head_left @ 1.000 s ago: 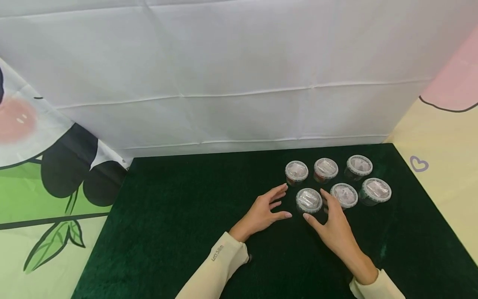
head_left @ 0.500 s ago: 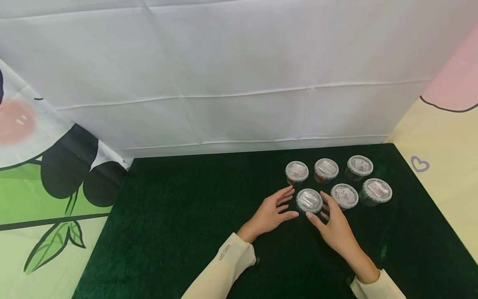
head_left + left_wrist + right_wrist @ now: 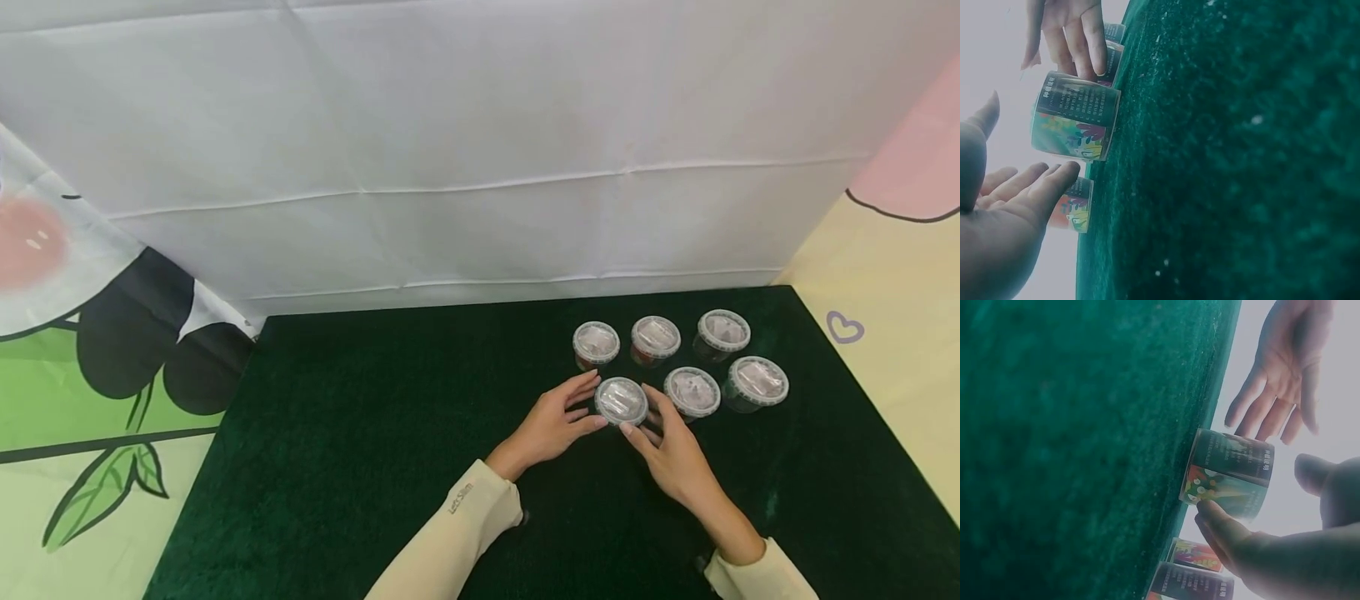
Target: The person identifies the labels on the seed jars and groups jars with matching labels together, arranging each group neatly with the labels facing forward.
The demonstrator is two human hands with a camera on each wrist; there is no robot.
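Observation:
A round clear plastic tub with a lid [image 3: 621,401] and a printed colourful label stands upright on the cloth, at the left of the front row. My left hand [image 3: 551,423] is at its left side with fingers extended; in the left wrist view a small gap shows between the fingers [image 3: 1054,184] and the tub [image 3: 1075,117]. On the other side is my right hand [image 3: 675,454]; in the right wrist view a fingertip [image 3: 1210,509] meets or nearly meets the tub's label, while the thumb [image 3: 1313,472] stands apart from it.
Two more lidded tubs stand to the right in the front row, one [image 3: 692,392] close by my right fingers and another [image 3: 756,382] beyond. Behind are three tubs, the nearest [image 3: 596,344] just past my left fingertips. Dark green cloth [image 3: 375,417] covers the table; a white curtain [image 3: 450,167] hangs behind.
My left hand has moved right, up to the front-left tub. The right thumb has shifted slightly closer to the tub. The tubs keep their places.

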